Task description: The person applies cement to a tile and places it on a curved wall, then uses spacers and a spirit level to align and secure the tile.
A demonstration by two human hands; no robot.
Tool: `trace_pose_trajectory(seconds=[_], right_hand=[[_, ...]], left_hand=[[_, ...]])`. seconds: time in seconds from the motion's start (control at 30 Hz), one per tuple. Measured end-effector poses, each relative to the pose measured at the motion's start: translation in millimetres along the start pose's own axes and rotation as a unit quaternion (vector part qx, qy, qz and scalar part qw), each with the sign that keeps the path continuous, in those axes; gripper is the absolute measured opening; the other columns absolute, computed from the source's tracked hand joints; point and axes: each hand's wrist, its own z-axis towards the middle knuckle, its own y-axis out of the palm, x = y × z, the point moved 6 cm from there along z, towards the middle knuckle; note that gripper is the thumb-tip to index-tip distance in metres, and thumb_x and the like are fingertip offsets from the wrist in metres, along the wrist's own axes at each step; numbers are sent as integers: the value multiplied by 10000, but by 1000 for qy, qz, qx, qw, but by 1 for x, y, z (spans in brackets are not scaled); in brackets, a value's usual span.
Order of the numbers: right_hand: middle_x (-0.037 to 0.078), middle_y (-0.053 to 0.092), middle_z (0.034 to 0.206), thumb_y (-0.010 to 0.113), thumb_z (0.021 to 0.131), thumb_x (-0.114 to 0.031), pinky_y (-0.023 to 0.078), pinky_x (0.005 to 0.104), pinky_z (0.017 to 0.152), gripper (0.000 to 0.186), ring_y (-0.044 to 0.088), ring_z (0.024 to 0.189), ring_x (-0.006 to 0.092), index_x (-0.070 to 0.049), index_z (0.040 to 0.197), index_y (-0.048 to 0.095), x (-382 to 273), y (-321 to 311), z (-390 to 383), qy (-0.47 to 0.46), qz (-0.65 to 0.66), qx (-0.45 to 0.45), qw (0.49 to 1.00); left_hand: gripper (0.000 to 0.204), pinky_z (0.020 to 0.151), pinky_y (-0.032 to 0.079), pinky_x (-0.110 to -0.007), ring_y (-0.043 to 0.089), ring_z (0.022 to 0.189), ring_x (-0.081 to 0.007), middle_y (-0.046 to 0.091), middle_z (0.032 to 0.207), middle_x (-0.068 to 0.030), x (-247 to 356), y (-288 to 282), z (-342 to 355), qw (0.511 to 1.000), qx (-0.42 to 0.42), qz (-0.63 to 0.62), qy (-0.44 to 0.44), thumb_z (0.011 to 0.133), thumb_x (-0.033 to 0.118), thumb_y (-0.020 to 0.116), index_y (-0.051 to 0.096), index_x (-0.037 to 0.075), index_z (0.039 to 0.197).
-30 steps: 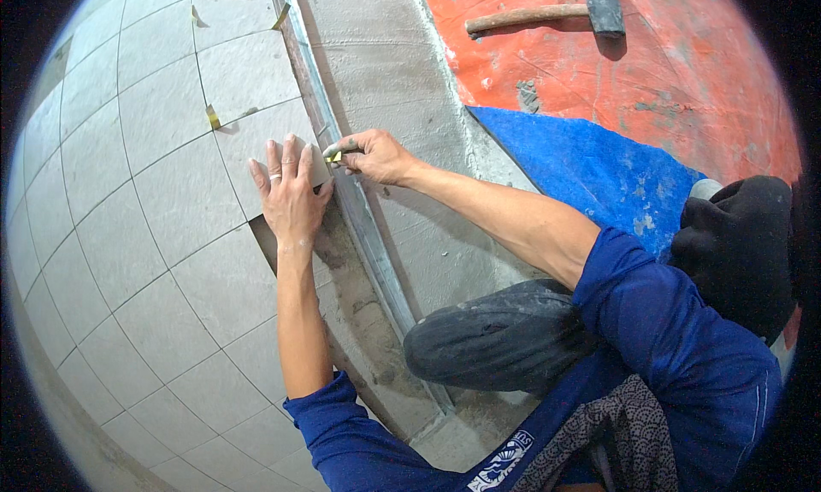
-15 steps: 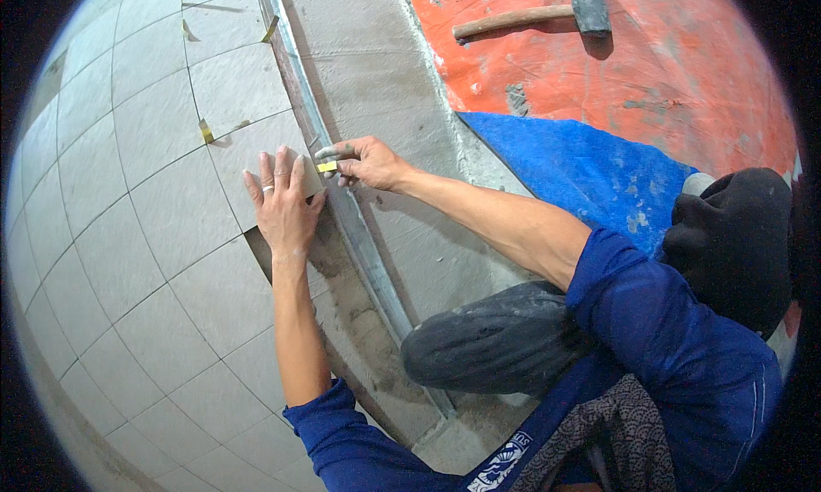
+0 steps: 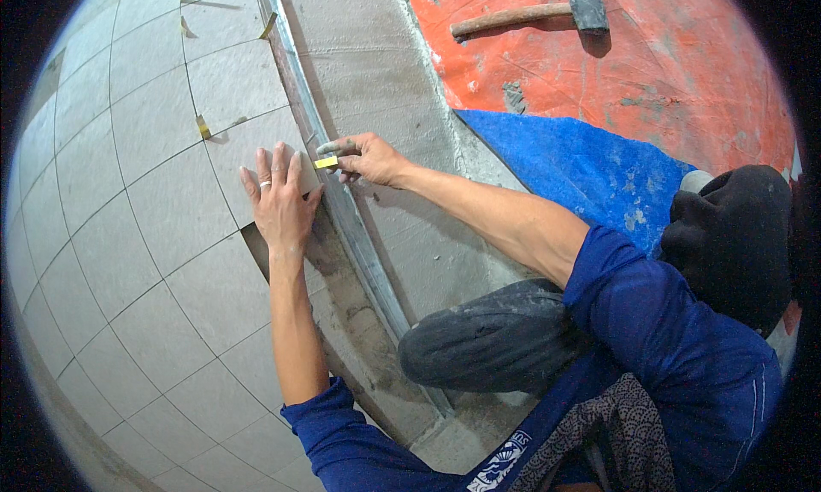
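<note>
My left hand (image 3: pixel 280 208) lies flat with fingers spread on a grey square floor tile (image 3: pixel 256 131) beside a metal rail (image 3: pixel 363 240). Between thumb and fingers, my right hand (image 3: pixel 373 160) pinches a small yellow wedge (image 3: pixel 326 162), the kind set in tile joints. It is just right of the left fingertips, over the rail and close to the tile's edge. A similar yellow wedge (image 3: pixel 203 127) stands in the joint at the tile's upper left corner. Another wedge (image 3: pixel 268 26) sits farther off near the rail.
Laid grey tiles (image 3: pixel 141 235) cover the left side. A dark gap (image 3: pixel 256 251) shows below the left hand's tile. Bare cement (image 3: pixel 368 73) lies right of the rail. A wooden-handled mallet (image 3: pixel 588 9) rests on an orange sheet (image 3: pixel 684 73), beside a blue sheet (image 3: pixel 590 163).
The yellow wedge in my right hand has tilted slightly and shows more of its face. My left hand stays on the tile. The view has shifted a little.
</note>
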Motion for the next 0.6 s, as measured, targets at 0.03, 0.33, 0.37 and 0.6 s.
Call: trace_pose_trajectory(seconds=[0.03,0.33,0.37,0.6], right_hand=[[89,678,1008,531,961,-23,558,280,699,342,657,778,123,-44,1296,597,2,-1,0,24,-13,12,1000],[81,666,969,574,930,-30,552,285,706,407,632,775,120,-39,1336,556,7,-7,2,1,-13,5,1000],[76,663,959,580,923,-28,550,280,701,422,630,769,120,-37,1343,548,8,-8,3,-2,-13,7,1000],[45,647,910,620,881,-20,531,260,662,492,622,748,111,-26,1363,522,12,-8,-1,11,-26,22,999]], left_hand=[[691,1231,45,-501,290,1454,-245,438,1505,-7,0,0,0,1000,-3,-2,-2,728,500,789,591,218,1327],[697,1227,60,-504,290,1454,-243,435,1507,-10,0,1,0,1000,0,-3,0,719,503,790,593,219,1325],[699,1227,61,-506,291,1453,-243,436,1506,-11,0,1,1,1000,0,1,1,718,504,790,592,220,1325],[739,1221,82,-519,295,1450,-244,443,1496,-14,-2,1,0,1000,-7,16,9,692,507,796,578,217,1335]])
